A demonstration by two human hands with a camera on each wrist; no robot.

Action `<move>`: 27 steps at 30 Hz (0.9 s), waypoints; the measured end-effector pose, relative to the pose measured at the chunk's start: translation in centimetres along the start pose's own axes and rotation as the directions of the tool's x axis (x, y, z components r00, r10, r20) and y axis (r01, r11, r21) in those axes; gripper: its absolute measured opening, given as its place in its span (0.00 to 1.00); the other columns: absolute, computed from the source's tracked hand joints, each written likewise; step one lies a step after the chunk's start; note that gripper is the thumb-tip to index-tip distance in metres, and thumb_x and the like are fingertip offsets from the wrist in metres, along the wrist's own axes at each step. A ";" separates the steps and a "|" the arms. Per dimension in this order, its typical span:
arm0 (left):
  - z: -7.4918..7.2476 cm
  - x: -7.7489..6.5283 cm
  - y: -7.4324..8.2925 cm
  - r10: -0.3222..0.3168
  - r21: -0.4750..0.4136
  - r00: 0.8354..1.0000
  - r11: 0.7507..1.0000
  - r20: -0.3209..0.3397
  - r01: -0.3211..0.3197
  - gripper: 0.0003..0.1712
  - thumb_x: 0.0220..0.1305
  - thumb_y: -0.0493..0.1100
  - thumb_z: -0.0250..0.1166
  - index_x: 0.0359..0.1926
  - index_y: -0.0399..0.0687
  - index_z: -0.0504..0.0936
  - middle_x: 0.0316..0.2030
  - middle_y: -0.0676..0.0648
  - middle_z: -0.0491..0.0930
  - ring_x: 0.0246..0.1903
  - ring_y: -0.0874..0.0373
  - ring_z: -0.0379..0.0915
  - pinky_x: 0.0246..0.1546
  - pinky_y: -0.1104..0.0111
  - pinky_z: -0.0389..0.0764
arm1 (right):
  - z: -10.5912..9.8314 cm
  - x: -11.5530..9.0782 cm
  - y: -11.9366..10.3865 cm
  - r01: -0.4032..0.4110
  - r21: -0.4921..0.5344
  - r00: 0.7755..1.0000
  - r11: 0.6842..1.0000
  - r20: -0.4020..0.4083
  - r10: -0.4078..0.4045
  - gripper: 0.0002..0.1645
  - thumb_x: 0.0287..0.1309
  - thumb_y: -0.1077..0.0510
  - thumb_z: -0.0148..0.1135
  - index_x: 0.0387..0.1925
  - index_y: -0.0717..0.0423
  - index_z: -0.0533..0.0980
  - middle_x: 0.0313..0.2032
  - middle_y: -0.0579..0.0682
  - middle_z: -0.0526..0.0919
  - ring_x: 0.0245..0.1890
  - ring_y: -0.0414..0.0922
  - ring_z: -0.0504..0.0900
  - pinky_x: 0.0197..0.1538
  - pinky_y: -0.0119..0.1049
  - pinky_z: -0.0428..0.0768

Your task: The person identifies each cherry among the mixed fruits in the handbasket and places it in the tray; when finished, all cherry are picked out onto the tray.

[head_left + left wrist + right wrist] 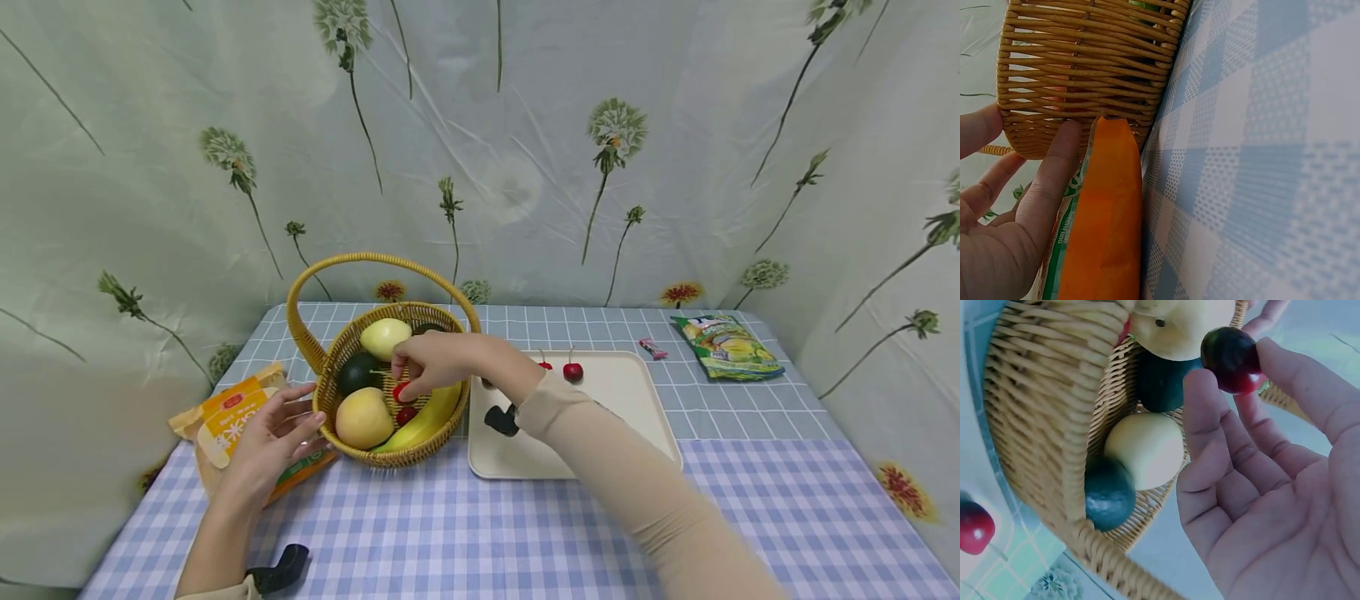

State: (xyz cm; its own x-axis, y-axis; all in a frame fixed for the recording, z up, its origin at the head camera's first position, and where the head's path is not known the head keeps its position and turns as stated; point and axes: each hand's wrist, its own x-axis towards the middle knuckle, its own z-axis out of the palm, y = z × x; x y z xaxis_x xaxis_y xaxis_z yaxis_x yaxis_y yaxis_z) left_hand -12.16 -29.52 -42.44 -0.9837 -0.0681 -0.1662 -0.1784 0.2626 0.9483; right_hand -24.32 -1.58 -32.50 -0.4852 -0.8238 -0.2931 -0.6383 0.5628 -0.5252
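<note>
My right hand (442,360) reaches over the wicker basket (401,457) and pinches a dark red cherry (1233,361) between thumb and fingertips. Inside the basket lie a pale yellow fruit (386,338), a dark green fruit (358,374), a round yellowish fruit (364,419), a banana (431,421) and another cherry (406,416). More dark fruit behind is partly covered by the right hand. My left hand (273,433) touches the basket's left side, its fingers extended; in the left wrist view one fingertip rests against the weave.
Right of the basket stands a cream tray (630,417) with cherries (573,372) near its back edge. An orange snack bag (240,408) lies under the left hand, against the basket. Farther right are a small pink wrapped candy (652,348) and a green snack bag (729,346).
</note>
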 end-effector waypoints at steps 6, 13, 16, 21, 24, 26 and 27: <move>-0.1 0.1 0.0 0.006 -0.003 1.000 1.000 -0.001 -0.006 0.37 0.78 0.49 0.66 0.80 0.47 0.64 0.70 0.35 0.69 0.49 0.73 0.81 0.49 0.68 0.91 | 0.1 -2.6 0.0 0.027 0.040 0.999 0.999 -0.023 -0.026 0.13 0.75 0.48 0.68 0.52 0.48 0.78 0.39 0.43 0.86 0.39 0.37 0.81 0.42 0.29 0.80; -0.2 0.2 -0.1 0.009 -0.010 1.000 1.000 0.000 -0.009 0.37 0.78 0.49 0.67 0.80 0.47 0.64 0.66 0.39 0.72 0.49 0.71 0.82 0.48 0.68 0.92 | 0.5 -5.3 0.9 0.056 0.111 0.998 0.992 -0.048 -0.051 0.09 0.73 0.50 0.69 0.48 0.46 0.80 0.39 0.41 0.85 0.39 0.37 0.81 0.44 0.29 0.81; -0.2 0.2 -0.1 0.012 -0.007 1.000 1.000 0.001 -0.012 0.37 0.78 0.49 0.66 0.80 0.47 0.64 0.66 0.38 0.72 0.49 0.71 0.82 0.49 0.68 0.92 | 0.8 -6.6 1.5 0.054 0.143 0.997 0.988 -0.071 -0.044 0.09 0.72 0.50 0.70 0.48 0.45 0.80 0.40 0.41 0.86 0.41 0.37 0.83 0.46 0.30 0.83; -0.1 0.1 -0.1 0.020 -0.006 1.000 1.000 0.005 -0.020 0.37 0.78 0.49 0.66 0.80 0.47 0.64 0.67 0.37 0.72 0.50 0.72 0.82 0.49 0.68 0.91 | 1.3 -8.8 2.9 0.075 0.207 0.991 0.975 -0.122 -0.050 0.09 0.71 0.52 0.71 0.46 0.48 0.79 0.40 0.42 0.85 0.42 0.40 0.83 0.50 0.34 0.85; -0.1 0.1 0.0 0.024 -0.009 1.000 1.000 0.008 -0.024 0.37 0.78 0.49 0.66 0.80 0.46 0.64 0.66 0.38 0.72 0.50 0.72 0.81 0.49 0.68 0.91 | 1.7 -9.9 4.1 0.091 0.257 0.988 0.962 -0.147 -0.054 0.08 0.72 0.53 0.70 0.46 0.48 0.79 0.41 0.42 0.86 0.42 0.40 0.83 0.50 0.36 0.86; -0.1 0.1 0.0 0.026 -0.005 1.000 1.000 0.006 -0.026 0.37 0.78 0.49 0.66 0.80 0.46 0.64 0.65 0.40 0.73 0.50 0.72 0.81 0.49 0.69 0.91 | 1.9 -10.7 4.9 0.086 0.280 0.986 0.956 -0.163 -0.041 0.07 0.72 0.53 0.69 0.46 0.48 0.79 0.42 0.42 0.87 0.43 0.41 0.84 0.51 0.36 0.85; -0.2 0.0 0.0 0.026 -0.003 1.000 1.000 0.005 -0.026 0.37 0.78 0.49 0.66 0.80 0.46 0.64 0.64 0.41 0.73 0.49 0.72 0.81 0.49 0.69 0.91 | 2.0 -11.1 5.3 0.081 0.291 0.985 0.953 -0.172 -0.031 0.07 0.73 0.52 0.69 0.45 0.48 0.79 0.42 0.42 0.87 0.43 0.41 0.84 0.51 0.37 0.85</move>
State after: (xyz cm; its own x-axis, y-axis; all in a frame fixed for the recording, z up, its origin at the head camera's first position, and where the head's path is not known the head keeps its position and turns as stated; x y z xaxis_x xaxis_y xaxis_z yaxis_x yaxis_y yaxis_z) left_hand -12.20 -29.67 -42.39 -0.9882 -0.0565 -0.1425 -0.1524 0.2612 0.9532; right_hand -21.10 10.36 -33.63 -0.5608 -0.8169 -0.1352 -0.4740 0.4506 -0.7565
